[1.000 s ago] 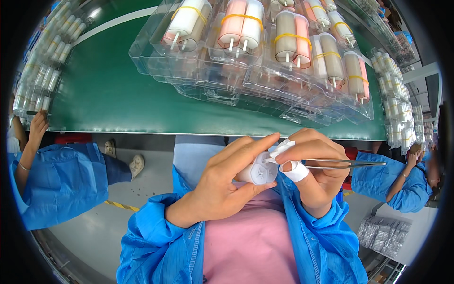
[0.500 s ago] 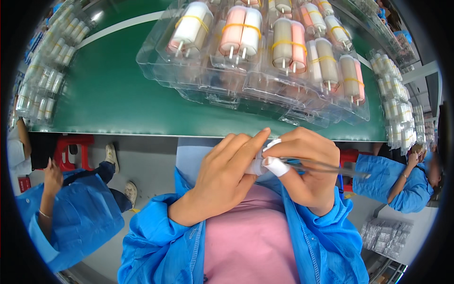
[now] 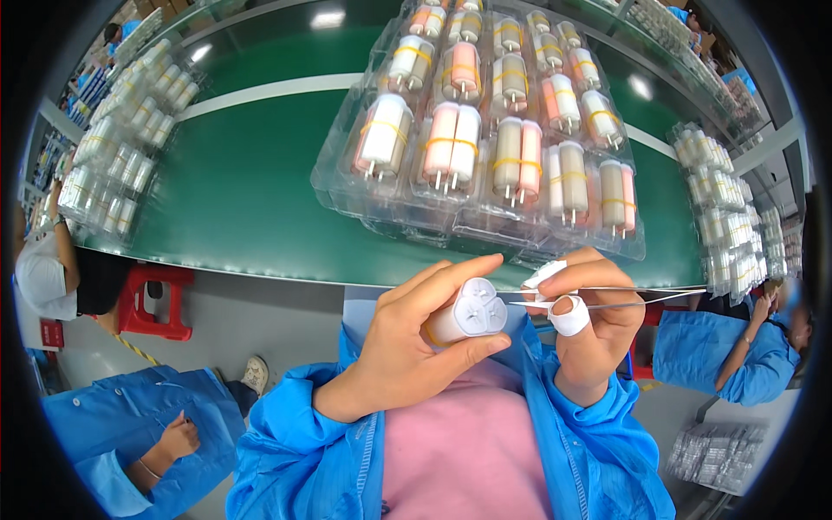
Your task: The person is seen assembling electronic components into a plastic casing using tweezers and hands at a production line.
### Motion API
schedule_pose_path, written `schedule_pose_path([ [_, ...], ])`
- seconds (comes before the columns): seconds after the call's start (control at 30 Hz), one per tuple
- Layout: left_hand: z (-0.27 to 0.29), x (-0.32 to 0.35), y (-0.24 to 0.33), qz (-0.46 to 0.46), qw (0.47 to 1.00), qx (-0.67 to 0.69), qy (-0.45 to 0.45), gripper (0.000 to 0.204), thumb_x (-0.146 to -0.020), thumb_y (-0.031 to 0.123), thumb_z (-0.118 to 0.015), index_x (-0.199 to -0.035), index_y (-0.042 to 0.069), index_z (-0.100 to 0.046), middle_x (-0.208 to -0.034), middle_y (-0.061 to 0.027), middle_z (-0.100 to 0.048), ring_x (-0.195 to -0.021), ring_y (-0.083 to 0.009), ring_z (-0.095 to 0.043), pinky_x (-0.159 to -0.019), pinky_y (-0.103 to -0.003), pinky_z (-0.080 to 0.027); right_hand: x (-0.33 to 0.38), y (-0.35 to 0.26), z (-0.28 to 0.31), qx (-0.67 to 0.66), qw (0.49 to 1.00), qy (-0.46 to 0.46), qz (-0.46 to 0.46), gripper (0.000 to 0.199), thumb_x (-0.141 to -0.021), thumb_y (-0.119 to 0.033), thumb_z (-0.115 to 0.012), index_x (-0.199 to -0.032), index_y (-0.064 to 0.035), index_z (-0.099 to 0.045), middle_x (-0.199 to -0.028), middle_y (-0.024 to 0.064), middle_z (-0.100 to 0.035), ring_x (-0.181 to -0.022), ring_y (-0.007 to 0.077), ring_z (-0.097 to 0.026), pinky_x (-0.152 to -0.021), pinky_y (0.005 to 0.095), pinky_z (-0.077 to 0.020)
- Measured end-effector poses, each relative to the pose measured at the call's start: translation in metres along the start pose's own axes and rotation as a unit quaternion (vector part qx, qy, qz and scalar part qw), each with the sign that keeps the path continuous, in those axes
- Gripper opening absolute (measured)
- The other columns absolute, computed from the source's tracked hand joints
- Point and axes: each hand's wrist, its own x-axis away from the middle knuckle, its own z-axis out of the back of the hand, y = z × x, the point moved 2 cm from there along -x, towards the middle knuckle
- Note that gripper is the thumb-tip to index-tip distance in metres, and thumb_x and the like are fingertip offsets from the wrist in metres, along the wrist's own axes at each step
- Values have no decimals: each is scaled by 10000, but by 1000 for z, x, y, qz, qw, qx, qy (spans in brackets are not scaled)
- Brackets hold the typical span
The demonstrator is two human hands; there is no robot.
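Holding a white cylindrical bundle (image 3: 468, 314) at chest height below the green tabletop (image 3: 234, 191), the left hand (image 3: 416, 347) wraps it firmly while the right hand (image 3: 594, 325) pinches metal tweezers (image 3: 607, 303) toward its end face. Steadying the bundle would probably help. The tweezer tips and the face's details are hard to make out.

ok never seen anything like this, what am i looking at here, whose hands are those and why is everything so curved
This picture comes from a wide fisheye camera worn on a person's head, looking down, which is why straight edges bend. The two hands are that person's own. The left hand grips a bundle of white cylinders, end facing the camera. The right hand, with white tape on its fingers, holds thin metal tweezers whose tip points at the bundle. Beyond lies a green work surface carrying clear plastic trays of similar white and pink cylinders bound with yellow bands. Other workers in blue coats sit nearby.
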Motion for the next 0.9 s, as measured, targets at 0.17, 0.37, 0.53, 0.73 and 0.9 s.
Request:
schedule_pose_path([
  [0.17, 3, -8, 1, -3, 1000, 12, -17, 517, -711, 18, -783, -1152, -29, -517, -972, -81, -595, -859, -110, -578, -741, -241, -466, -9, -7, 0, -103, 993, -6, -52, 157, -793, 18, -632, -928, 97, -619, -945, 187, -604, -750, 201, -647, -620, 262, -567],
  [0.37, 5, -17, -8, -37, 995, 85, 20, 518, -776, 40, -727, -1198, -1, -429, -933, -75, -608, -849, -125, -588, -715, -255, -475, -23, -9, -3, -159, 983, 4, -92, 179, -815, 36, -597, -977, 110, -594, -981, 191, -585, -766, 233, -675, -636, 275, -587],
  [0.53, 1, -25, 12, -49, 997, -34, -45, 577, -781, 25, -675, -1275, -13, -380, -1076, -145, -541, -960, -182, -518, -864, -339, -413, -24, -5, 6, -129, 991, 19, -10, 175, -825, 24, -592, -982, 102, -600, -933, 181, -598, -762, 227, -665, -664, 294, -580],
  [0.73, -9, -25, 10, -112, 991, -69, -27, 516, -731, -55, -680, -1177, -5, -426, -1056, -148, -485, -902, -225, -505, -766, -307, -429, -20, -9, 9, -51, 997, 0, 56, 133, -779, -10, -669, -897, 48, -656, -872, 157, -646, -755, 188, -623, -642, 274, -509],
  [0.9, -14, -23, 5, -119, 991, -68, 7, 498, -698, -65, -699, -1120, -9, -440, -1019, -180, -520, -867, -313, -557, -710, -351, -468, -15, -19, 3, -16, 998, -25, 58, 185, -715, -36, -743, -880, 17, -676, -838, 122, -671, -728, 180, -624, -625, 268, -496],
])
